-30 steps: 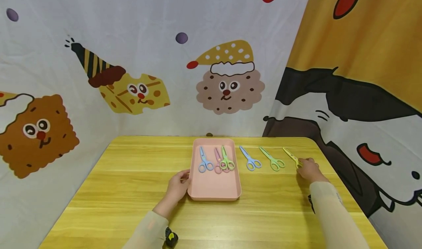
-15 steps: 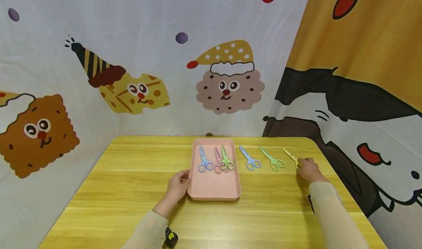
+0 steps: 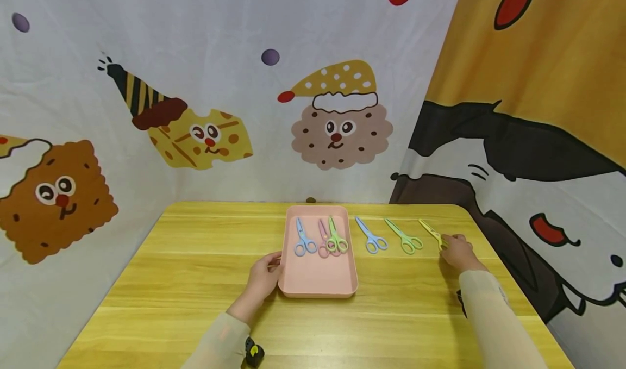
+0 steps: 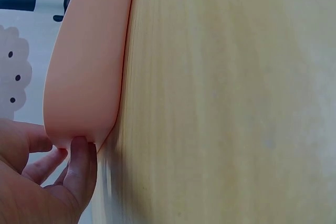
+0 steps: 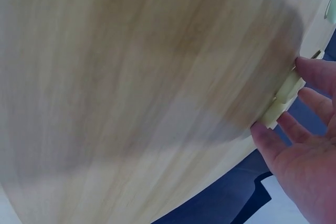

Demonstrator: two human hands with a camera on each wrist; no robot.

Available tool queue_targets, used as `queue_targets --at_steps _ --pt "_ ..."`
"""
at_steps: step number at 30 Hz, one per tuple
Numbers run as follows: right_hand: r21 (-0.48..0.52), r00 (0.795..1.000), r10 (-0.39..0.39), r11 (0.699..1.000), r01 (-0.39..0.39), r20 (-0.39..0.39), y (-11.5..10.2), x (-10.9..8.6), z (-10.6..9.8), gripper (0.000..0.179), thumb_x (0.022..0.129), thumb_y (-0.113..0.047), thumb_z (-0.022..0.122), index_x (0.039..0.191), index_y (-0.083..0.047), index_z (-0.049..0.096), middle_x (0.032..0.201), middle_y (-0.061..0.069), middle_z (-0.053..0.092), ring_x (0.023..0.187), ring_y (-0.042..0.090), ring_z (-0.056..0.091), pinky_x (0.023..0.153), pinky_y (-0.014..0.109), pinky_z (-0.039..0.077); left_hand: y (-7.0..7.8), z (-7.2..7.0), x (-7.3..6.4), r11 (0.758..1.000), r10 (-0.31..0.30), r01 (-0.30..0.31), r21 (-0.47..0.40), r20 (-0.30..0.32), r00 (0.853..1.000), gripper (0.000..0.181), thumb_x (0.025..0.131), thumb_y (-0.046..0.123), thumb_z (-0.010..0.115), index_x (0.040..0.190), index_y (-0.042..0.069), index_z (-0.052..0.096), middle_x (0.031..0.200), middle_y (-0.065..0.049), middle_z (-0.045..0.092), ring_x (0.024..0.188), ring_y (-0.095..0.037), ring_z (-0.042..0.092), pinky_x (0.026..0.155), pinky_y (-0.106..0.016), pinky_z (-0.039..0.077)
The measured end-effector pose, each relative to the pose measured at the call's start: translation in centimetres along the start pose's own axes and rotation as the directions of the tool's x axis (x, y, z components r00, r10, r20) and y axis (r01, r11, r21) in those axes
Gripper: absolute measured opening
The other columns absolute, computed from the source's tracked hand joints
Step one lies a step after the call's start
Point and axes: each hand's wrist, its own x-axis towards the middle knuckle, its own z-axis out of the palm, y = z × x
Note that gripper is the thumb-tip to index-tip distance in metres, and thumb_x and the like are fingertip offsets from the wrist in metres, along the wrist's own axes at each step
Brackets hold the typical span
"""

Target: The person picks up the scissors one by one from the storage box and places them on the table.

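My left hand [image 3: 264, 275] grips the left edge of a pink tray [image 3: 318, 279]; in the left wrist view its fingers [image 4: 80, 166] lie against the tray's outer wall. Inside the tray are blue scissors [image 3: 301, 238], and green scissors [image 3: 335, 234] that partly overlap pink scissors [image 3: 322, 233]. At the table's right, my right hand [image 3: 459, 252] holds yellow scissors [image 3: 430, 230] by the handles, blades pointing away. From the right wrist, thumb and fingertips are seen on either side of the yellow handles [image 5: 281, 98], which they partly hide.
Blue scissors [image 3: 373, 238] and green scissors [image 3: 405, 238] lie in a row on the wooden table [image 3: 205, 233], between the tray and my right hand. A printed curtain [image 3: 220, 48] hangs just behind the table's far edge.
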Motion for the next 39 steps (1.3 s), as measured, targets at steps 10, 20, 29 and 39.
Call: queue_targets --at_steps 10,20,29,39 --pt "-0.032 0.995 -0.058 0.998 0.055 -0.087 -1.8 0.0 0.1 0.058 0.084 -0.012 0.054 0.137 0.007 0.040 0.137 0.041 0.025 0.119 0.063 0.024 0.092 0.072 0.030 -0.2 0.1 0.0 1.000 -0.012 0.012 -0.005 0.002 1.000 0.035 0.090 0.005 0.059 0.125 0.000 0.059 0.108 -0.016 0.063 0.093 -0.023 0.062 0.079 -0.032 0.055" --pt "-0.006 0.980 -0.112 0.994 0.112 -0.167 -6.6 -0.5 -0.2 0.053 0.090 -0.016 0.058 0.138 0.002 0.043 0.138 0.034 0.034 0.120 0.057 0.032 0.090 0.067 0.038 -0.2 0.1 0.0 1.000 -0.025 0.025 -0.012 0.000 1.000 0.035 0.091 0.006 0.059 0.126 0.002 0.059 0.109 -0.016 0.063 0.093 -0.023 0.062 0.078 -0.031 0.055" --pt "0.003 0.965 -0.201 0.979 0.204 -0.169 -10.4 -0.3 0.5 0.056 0.091 -0.023 0.060 0.139 -0.001 0.043 0.140 0.030 0.034 0.123 0.056 0.032 0.096 0.066 0.036 -0.4 0.2 0.2 1.000 -0.018 0.018 -0.013 -0.001 1.000 0.035 0.090 0.006 0.060 0.126 0.002 0.059 0.109 -0.016 0.063 0.093 -0.023 0.062 0.079 -0.033 0.056" --pt "0.086 0.934 -0.299 0.943 0.320 -0.193 -15.2 -1.2 1.5 0.062 0.087 -0.030 0.065 0.140 -0.005 0.044 0.142 0.026 0.036 0.126 0.050 0.035 0.098 0.064 0.037 -0.3 0.0 0.1 1.000 -0.010 0.010 -0.019 0.000 1.000 0.035 0.090 0.005 0.060 0.125 0.001 0.059 0.109 -0.016 0.063 0.092 -0.023 0.062 0.078 -0.031 0.055"
